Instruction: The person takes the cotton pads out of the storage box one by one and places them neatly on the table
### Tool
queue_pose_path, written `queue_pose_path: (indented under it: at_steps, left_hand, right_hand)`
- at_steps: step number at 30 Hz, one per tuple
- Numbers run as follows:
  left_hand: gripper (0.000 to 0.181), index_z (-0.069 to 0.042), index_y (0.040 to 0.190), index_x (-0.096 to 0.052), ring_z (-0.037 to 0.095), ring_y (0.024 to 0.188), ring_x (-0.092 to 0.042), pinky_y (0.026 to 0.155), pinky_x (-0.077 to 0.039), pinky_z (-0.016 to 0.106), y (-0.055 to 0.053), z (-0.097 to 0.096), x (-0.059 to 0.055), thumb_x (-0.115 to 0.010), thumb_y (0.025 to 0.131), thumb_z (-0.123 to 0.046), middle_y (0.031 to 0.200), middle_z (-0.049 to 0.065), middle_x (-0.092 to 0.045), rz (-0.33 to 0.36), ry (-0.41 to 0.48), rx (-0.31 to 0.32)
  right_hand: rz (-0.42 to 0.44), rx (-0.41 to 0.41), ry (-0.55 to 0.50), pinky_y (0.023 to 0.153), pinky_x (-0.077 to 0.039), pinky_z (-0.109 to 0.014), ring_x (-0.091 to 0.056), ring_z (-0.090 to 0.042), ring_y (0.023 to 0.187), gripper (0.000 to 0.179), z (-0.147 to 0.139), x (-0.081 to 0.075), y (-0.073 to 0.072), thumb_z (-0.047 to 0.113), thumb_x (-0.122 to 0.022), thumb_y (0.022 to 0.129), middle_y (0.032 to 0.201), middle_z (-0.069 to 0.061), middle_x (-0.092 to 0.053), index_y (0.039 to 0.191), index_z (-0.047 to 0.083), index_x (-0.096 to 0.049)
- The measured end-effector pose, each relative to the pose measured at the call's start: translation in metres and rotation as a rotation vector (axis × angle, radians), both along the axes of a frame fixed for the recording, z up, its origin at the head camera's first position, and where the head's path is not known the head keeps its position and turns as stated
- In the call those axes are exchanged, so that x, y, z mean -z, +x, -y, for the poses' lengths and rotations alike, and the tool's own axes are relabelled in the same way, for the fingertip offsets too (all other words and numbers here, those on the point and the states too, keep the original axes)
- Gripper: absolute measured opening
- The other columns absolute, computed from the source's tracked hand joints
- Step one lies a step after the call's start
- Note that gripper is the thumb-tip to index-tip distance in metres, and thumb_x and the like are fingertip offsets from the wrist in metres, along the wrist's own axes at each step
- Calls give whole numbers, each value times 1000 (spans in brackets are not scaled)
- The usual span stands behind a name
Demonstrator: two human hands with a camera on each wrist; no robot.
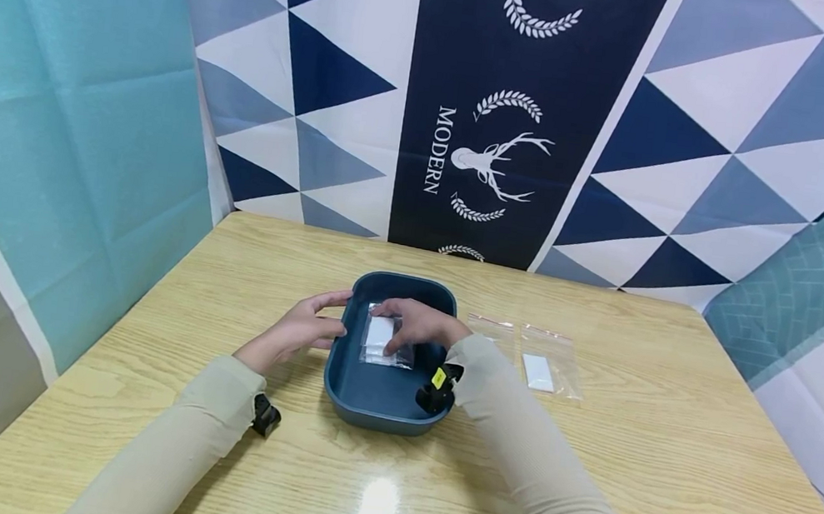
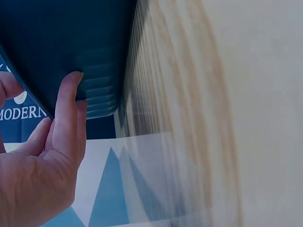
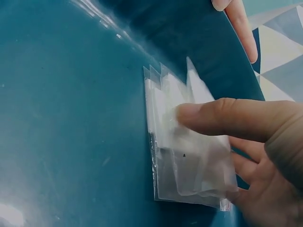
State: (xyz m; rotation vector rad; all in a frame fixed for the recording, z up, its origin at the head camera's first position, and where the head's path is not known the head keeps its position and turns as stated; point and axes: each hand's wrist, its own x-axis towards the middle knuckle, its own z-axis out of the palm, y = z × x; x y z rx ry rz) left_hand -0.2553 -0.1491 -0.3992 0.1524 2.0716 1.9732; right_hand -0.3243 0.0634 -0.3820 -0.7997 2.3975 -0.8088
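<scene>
Below the head frame's centre, the right hand [image 1: 416, 324] pinched clear bags [image 1: 379, 337] inside the blue bin [image 1: 383, 420]; the left hand [image 1: 302, 329], fingers extended, touched its wall; gathering or placing seemed underway, next needing an even grip

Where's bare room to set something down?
The table is bare from the two bags beside the bin to its right edge, and between the sleeves, nearside of the bin. Inside, the near floor is bare. Crowded: the bin's middle, where the right hand grips more bags; left rim, with the left hand.
</scene>
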Motion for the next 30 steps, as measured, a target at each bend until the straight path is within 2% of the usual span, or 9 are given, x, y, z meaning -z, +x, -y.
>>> queue_pose_path:
  at_steps: [11, 26, 30]
  left_hand:
    - [66, -13, 145, -34, 30, 102, -57, 82, -52, 39, -1, -2, 1, -55, 85, 3, 145, 11, -30, 0, -12, -5]
    - [65, -11, 145, -33, 34, 107, -55, 84, -51, 41, 2, -3, -1, -54, 85, 4, 146, 12, -29, 11, 1, -7]
    - [66, -8, 146, -30, 38, 110, -53, 87, -49, 43, 11, -4, -15, -53, 86, 5, 146, 15, -28, 20, -11, -5]
  right_hand:
    - [-11, 68, -42, 104, -31, -41, -42, -23, 117, 59, -3, -8, 0, 1, -77, 73, 127, -6, -51, 127, 12, -55]
    - [-40, 50, -115, 95, -38, -36, -47, -21, 108, 61, -7, -24, -1, 0, -76, 73, 125, -5, -52, 129, 12, -53]
    - [-57, 46, -119, 93, -39, -36, -48, -21, 107, 61, -7, -30, 1, 2, -77, 73, 123, -4, -54, 129, 13, -53]
